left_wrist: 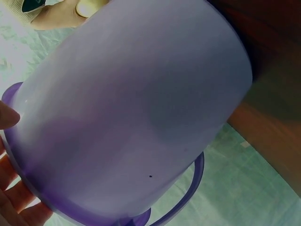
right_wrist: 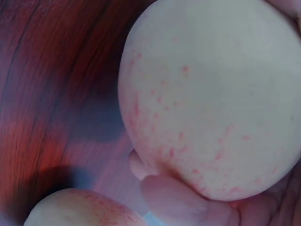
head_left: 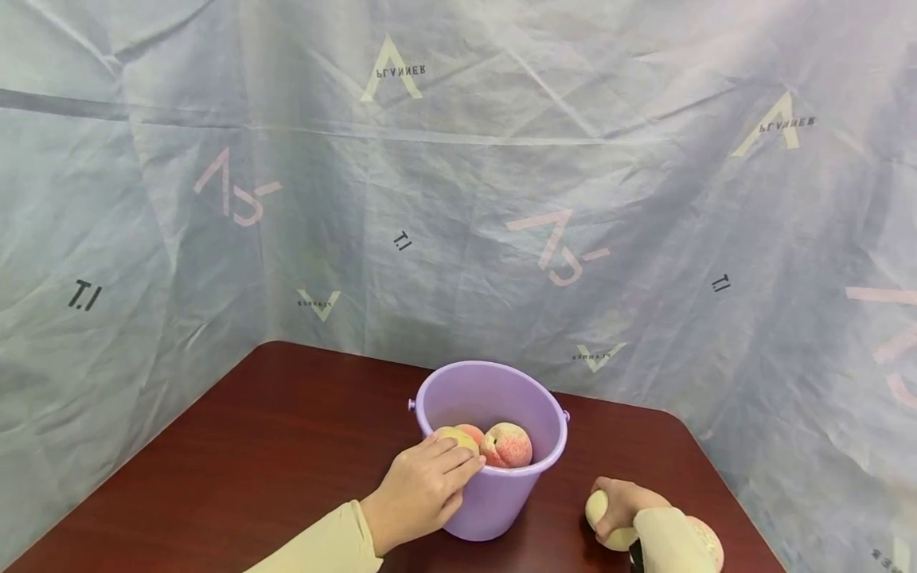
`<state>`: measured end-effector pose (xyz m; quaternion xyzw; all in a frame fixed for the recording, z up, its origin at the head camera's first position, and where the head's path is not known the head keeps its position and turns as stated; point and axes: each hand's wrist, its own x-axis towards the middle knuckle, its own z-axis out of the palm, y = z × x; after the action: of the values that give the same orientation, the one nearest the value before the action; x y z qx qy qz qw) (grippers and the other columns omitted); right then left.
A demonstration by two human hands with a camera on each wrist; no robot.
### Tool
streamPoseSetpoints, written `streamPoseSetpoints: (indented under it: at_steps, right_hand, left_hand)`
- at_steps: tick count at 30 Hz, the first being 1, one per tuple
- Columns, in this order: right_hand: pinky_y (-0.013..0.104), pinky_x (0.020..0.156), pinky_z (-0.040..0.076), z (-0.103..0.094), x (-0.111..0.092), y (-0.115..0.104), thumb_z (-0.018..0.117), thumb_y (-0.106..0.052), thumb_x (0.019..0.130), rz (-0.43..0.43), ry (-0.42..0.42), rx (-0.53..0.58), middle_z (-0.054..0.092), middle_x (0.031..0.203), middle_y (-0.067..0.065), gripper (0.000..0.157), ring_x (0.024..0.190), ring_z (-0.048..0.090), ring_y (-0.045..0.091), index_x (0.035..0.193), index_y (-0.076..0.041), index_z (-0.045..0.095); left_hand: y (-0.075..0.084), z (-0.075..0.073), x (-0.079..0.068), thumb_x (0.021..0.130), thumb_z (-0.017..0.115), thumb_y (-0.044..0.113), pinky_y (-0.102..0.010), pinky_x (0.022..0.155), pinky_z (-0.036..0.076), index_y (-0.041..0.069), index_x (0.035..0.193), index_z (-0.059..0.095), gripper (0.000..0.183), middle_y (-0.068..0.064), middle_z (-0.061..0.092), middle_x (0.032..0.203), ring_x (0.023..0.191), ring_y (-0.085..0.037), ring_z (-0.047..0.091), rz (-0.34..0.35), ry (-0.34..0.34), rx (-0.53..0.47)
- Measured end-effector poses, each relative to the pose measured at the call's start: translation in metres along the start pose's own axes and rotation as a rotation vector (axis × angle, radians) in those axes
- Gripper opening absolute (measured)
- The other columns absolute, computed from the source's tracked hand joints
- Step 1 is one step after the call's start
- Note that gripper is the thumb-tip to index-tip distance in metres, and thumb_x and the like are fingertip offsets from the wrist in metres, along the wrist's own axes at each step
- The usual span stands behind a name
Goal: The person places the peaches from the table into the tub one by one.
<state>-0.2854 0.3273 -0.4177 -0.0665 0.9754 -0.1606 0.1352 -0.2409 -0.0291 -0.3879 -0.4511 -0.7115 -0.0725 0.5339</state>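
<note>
A purple bucket stands upright on the table, with peaches inside it. My left hand grips its front left rim. In the left wrist view the thumb lies on the outer side and the other fingers reach over the rim. Close behind those fingers is a yellowish peach; a pinker peach sits beside it. To the right of the bucket, my right hand holds a pale peach speckled with red, low over the table.
Another peach lies on the table, partly behind my right sleeve. The dark red-brown table ends against grey printed sheeting at the back and sides. The bucket's handle hangs at its side.
</note>
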Motion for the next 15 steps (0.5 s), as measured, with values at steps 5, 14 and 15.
streamPoseSetpoints:
  at_steps: [5,14,15]
  right_hand:
    - [0.032,0.064,0.047,-0.0064,-0.0036,0.0032,0.075,-0.005,0.057,0.013,-0.028,0.029,0.052,0.080,0.005,0.043,0.072,0.051,0.021,0.094,-0.012,0.056]
    - [0.033,0.065,0.047,-0.0043,-0.0010,0.0015,0.074,-0.006,0.058,0.040,-0.040,0.043,0.053,0.081,0.005,0.043,0.073,0.051,0.021,0.097,-0.011,0.057]
    - [0.033,0.065,0.047,-0.0034,0.0001,0.0010,0.074,-0.007,0.058,0.035,-0.035,0.044,0.053,0.081,0.004,0.043,0.073,0.051,0.021,0.098,-0.011,0.057]
  left_hand:
    - [0.0030,0.0022,-0.0005,0.092,0.031,0.013,-0.035,0.085,0.054,0.013,0.100,0.074,0.044,0.006,0.068,0.094,0.090,-0.013,0.063,-0.017,0.032,-0.001]
    - [0.0004,0.0021,-0.0003,0.091,0.034,0.013,-0.037,0.083,0.055,0.013,0.100,0.074,0.041,0.005,0.069,0.095,0.091,-0.014,0.064,-0.022,0.035,-0.015]
    - [-0.0004,0.0016,-0.0005,0.090,0.034,0.013,-0.037,0.083,0.055,0.013,0.100,0.074,0.041,0.005,0.069,0.095,0.091,-0.015,0.064,-0.023,0.033,-0.015]
